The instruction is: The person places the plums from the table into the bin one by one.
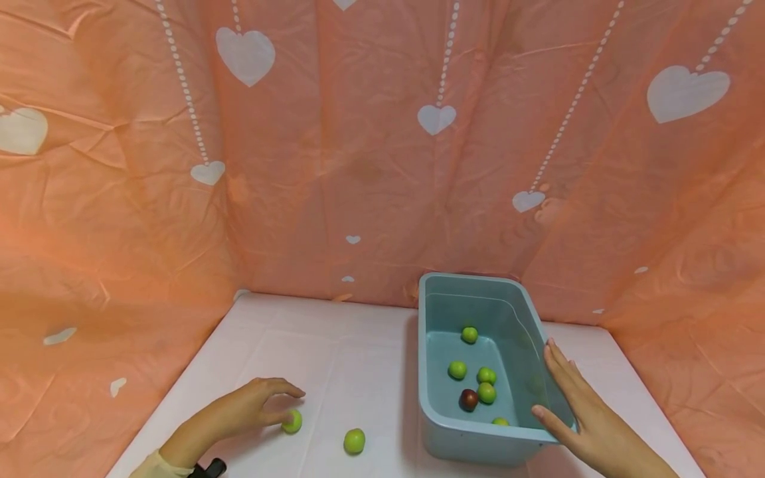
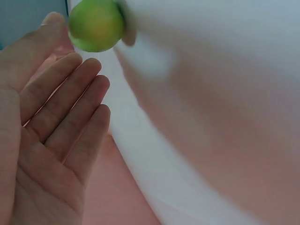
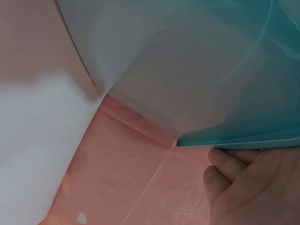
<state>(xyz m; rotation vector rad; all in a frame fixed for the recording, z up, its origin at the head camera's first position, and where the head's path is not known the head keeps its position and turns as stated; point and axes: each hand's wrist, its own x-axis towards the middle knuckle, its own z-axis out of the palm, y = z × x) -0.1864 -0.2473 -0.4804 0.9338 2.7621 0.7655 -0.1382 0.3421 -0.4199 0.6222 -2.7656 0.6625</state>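
Observation:
My left hand (image 1: 254, 408) is low over the white tabletop, fingers arched and loosely spread. A small round green fruit (image 1: 291, 421) lies at the thumb, which overlaps it in the head view. In the left wrist view, the palm faces the camera and a green fruit (image 2: 96, 26) shows just beyond the fingertips. Across the bin (image 1: 439, 425), my right hand (image 1: 582, 411) holds the right rim near the front corner, thumb on the inner side and fingers along the outside. The right wrist view shows those fingers (image 3: 227, 164) right under the rim.
Another green fruit (image 1: 354, 441) sits on the table (image 1: 335, 352) between the left hand and the bin. Several green fruits (image 1: 457, 370) and one dark red fruit (image 1: 469, 399) lie on the bin floor. An orange curtain (image 1: 358, 166) with white hearts encloses the table's back and sides.

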